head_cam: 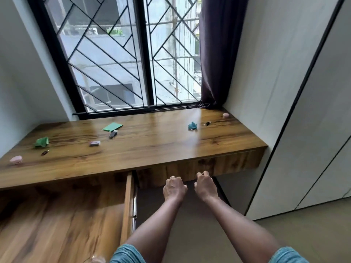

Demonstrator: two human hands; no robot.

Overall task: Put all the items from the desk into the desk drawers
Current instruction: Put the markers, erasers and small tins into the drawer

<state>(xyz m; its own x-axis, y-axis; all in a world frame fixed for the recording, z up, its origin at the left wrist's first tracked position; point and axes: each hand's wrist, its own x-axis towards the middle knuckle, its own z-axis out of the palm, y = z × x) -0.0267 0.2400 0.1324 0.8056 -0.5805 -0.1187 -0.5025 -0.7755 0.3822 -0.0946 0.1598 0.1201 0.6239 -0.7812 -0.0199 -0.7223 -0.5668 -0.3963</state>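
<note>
The right drawer (199,166) is closed under the front edge of the bench (152,149), its wooden face flush and showing no handle. Both hands meet its lower lip near the middle. The left hand (174,188) and right hand (206,186) sit side by side with fingers (201,175) curled up under the edge. The tips are hidden, so they look clenched on the lip.

It is probably a stiff wooden box on runners with some weight, best pulled straight and evenly from that lip so it does not jam.

Just left of the right drawer, the left drawer (129,202) stands pulled out. Above and behind it on the bench lie a teal paper figure (192,125), a small dark clip (207,123) and a pink round piece (225,115).

Further left of it are a green sheet (112,127), a dark stick (113,134), a small box (94,143), a green paper figure (41,142), another clip (45,153) and a pink pebble (16,160). All look light, and the paper pieces would crush easily, so a gentle pinch suits them.
</note>
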